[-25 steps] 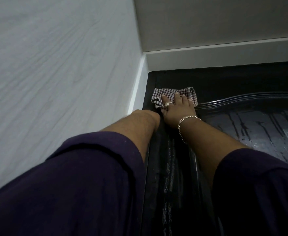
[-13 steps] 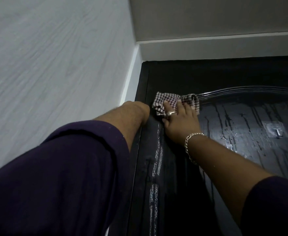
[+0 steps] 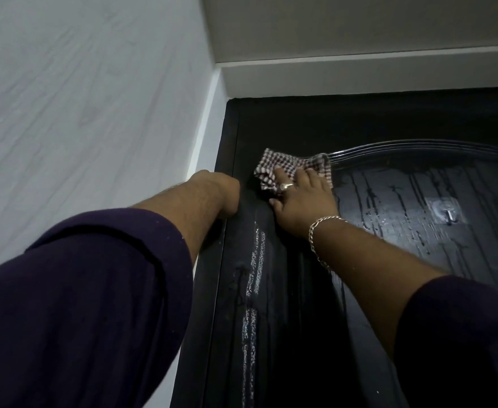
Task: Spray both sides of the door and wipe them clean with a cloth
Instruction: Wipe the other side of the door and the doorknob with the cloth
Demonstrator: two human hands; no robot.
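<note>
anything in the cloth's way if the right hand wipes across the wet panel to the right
Yes. A small clear hook is stuck on the door panel, right of the right hand pressing the checked cloth. Otherwise only drip streaks lie there.

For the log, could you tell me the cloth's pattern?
Small dark-and-white checks on the cloth, in the head view.

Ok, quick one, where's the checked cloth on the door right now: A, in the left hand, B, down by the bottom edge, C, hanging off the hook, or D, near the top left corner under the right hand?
D: the right hand presses the checked cloth flat on the black door near its top left corner.
</note>
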